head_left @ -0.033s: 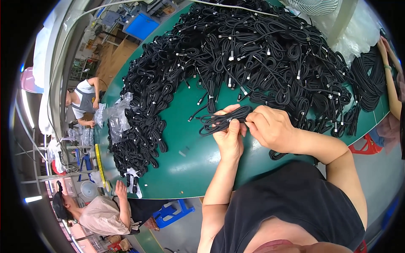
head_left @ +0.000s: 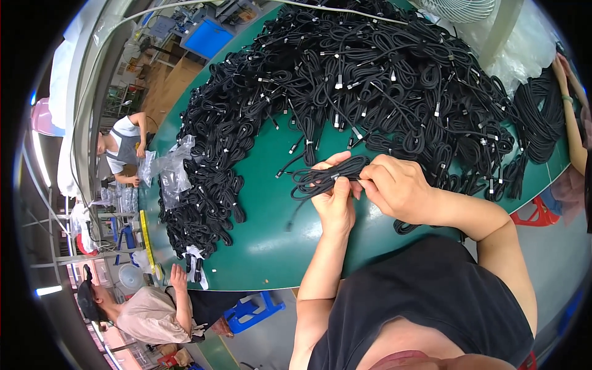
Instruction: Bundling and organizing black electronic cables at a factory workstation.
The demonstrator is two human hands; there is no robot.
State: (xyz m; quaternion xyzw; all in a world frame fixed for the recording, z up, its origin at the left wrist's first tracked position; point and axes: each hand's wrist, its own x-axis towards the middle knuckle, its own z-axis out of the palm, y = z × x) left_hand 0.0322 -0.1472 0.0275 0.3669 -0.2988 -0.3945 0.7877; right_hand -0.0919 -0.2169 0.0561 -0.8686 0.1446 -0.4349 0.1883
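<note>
A coiled bundle of black cable lies across my left hand, whose thumb presses it against the fingers. My right hand is closed in a pinch at the bundle's right end. Whatever sits between its fingertips is too small to make out. From the bundle's left side a loose cable end hangs down, smeared by motion. Both hands are above the green table, just in front of a big heap of black cables with silvery plugs.
More tied cable bundles lie along the table's left side, beside clear plastic bags. A thick cable coil rests at the far right, near another person's arm. Two other people are at the left. A blue stool stands below the table edge.
The loose cable end at the bundle's left has swung toward my left wrist. Both hands keep nearly the same place and grip.
</note>
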